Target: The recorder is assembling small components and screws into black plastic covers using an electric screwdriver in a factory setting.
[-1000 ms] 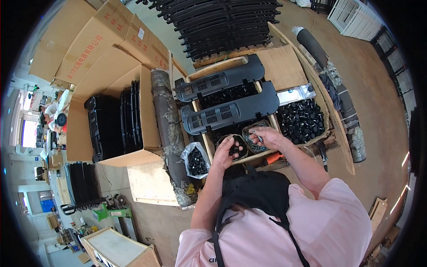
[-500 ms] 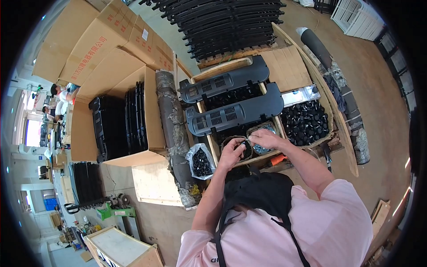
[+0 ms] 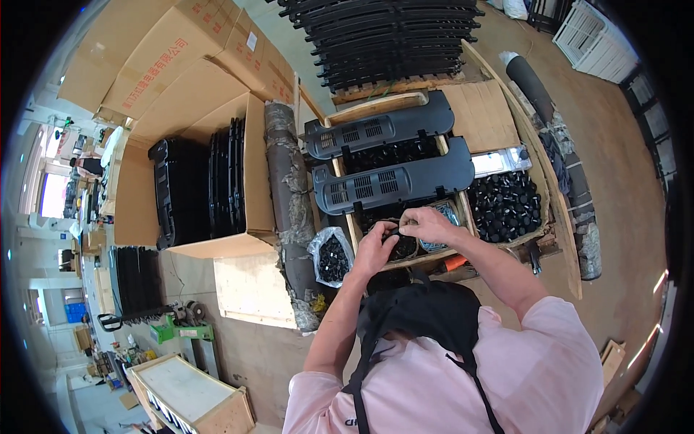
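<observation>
My left hand [image 3: 373,250] and my right hand [image 3: 428,226] meet fingertip to fingertip over the near edge of a wooden frame. Both are closed in a pinch around something small and dark that the fingers mostly cover. Below them sits a round container [image 3: 406,250] of small dark pieces. Close beside my right hand is a container of silvery screws [image 3: 450,213]. Two dark plastic panels with vent slots, a nearer one [image 3: 426,175] and a farther one [image 3: 419,123], lie across the frame just beyond my hands.
A plastic bag of small black parts [image 3: 334,262] stands left of my hands. Black round-headed knobs [image 3: 504,206] fill a bin at the right. An orange-handled tool [image 3: 455,262] lies at the near edge. Farther left, an open carton [image 3: 258,166] holds upright black panels.
The whole view has shifted slightly. My hands stay together, the right fingers now more curled, and the light-coloured bit that showed between the fingertips is no longer visible.
</observation>
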### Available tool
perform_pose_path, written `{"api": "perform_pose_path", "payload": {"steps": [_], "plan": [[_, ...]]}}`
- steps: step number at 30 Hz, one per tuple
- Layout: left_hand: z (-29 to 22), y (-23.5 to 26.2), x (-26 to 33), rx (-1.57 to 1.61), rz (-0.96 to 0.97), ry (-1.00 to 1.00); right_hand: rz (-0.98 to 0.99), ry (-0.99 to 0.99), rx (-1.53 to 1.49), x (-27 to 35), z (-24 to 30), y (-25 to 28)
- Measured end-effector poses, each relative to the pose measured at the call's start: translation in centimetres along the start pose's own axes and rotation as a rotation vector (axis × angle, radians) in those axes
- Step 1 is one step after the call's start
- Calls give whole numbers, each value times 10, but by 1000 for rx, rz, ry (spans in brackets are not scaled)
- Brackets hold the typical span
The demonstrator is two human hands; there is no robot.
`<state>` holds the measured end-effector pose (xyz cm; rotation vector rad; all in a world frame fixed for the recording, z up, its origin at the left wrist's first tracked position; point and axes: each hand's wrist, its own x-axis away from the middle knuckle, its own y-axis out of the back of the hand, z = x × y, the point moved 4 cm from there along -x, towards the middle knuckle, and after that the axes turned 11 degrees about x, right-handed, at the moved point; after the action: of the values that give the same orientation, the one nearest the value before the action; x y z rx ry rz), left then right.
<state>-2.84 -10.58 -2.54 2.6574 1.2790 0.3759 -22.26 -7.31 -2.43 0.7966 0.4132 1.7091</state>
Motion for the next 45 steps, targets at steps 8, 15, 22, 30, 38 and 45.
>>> {"api": "perform_pose_path", "payload": {"steps": [8,15,22,30,38,45], "plan": [[-13,56,-16,-215,-64,-44,-54,69,129,-41,45,4],[-17,87,-38,-392,-117,-75,-244,165,172,-79,59,-8],[-3,89,-45,-457,-145,-23,-260,170,222,-92,65,-14],[8,88,-46,-375,-161,87,-232,110,220,-91,63,-10],[33,52,-6,1456,-310,475,62,-236,-1072,-50,11,-13],[6,-11,0,1238,-80,492,-21,-263,-1285,-9,-6,-2]]}}
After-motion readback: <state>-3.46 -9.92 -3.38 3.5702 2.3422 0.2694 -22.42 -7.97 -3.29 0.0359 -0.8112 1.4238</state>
